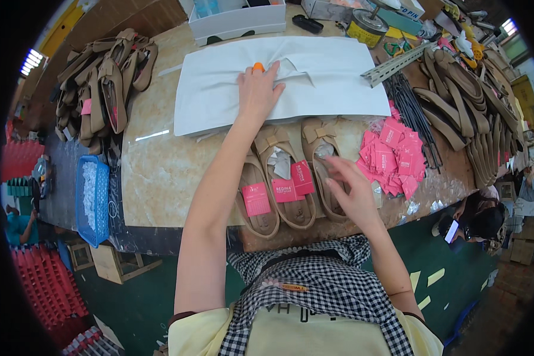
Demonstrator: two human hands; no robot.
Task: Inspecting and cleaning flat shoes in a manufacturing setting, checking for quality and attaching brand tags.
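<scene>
My left hand (259, 92) lies on a large stack of white paper sheets (213, 83), fingers apart, with an orange cover on one finger. The top sheet is creased beside its fingertips. My right hand (351, 188) hovers over the rightmost beige flat shoe (319, 132), thumb and fingers apart, and seems to hold nothing. That shoe has a bow and crumpled white paper inside. To its left are a middle beige shoe (271, 139) with a bow and paper stuffing, and a left beige shoe (267, 227) partly hidden by my left forearm. Pink tags (257, 200) lie on these two.
A pile of pink tags (391, 155) lies right of the shoes, beside dark thin rods (414, 113). Beige shoes are heaped at far left (110, 89) and far right (457, 95). A blue basket (101, 207) stands at the left edge; a white box (237, 24) is behind.
</scene>
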